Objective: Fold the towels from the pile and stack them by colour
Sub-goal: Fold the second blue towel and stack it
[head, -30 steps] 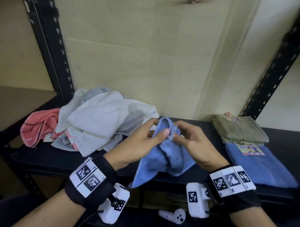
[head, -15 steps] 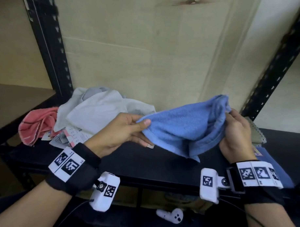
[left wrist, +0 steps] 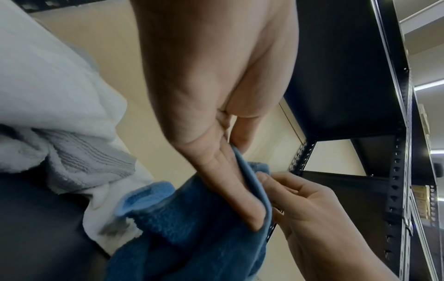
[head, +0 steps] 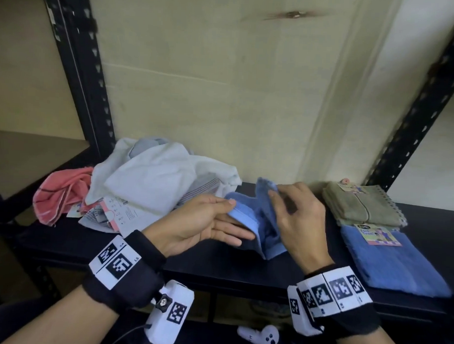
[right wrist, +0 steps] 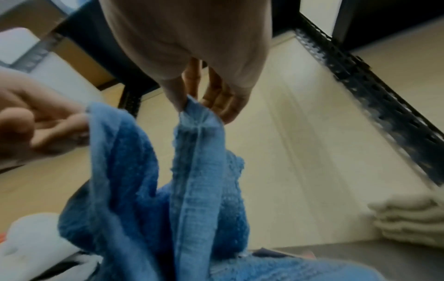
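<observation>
Your left hand (head: 203,222) lies palm up over the middle of the shelf (head: 64,240), thumb pressed down on the pale hem of the blue towel (head: 260,224) while the other fingers stretch out straight beneath the cloth. The left wrist view shows that thumb and forefinger clamped on the hem. Your right hand (head: 296,213) sits at about 3 o'clock from the left, back of the hand up, thumb and forefinger pinching a raised corner of the same towel; the remaining fingers are spread and loosely bent. The right wrist view confirms the pinch on the stitched edge. The towel hangs bunched between the two hands, its lower part resting on the shelf near the front edge.

At 9 o'clock from your hands lies the pile (head: 156,184) of white and grey towels, touching the blue towel's left side, with a pink towel (head: 58,194) at its far left end. At 3 o'clock, a folded blue towel (head: 387,265) with a paper label lies flat, and just behind it, toward 1 o'clock, sits a stack of folded olive towels (head: 358,204). The shelf is dark, framed by black perforated metal posts (head: 82,71), against a pale wall (head: 223,94). A white controller (head: 261,337) lies low at 6 o'clock.
</observation>
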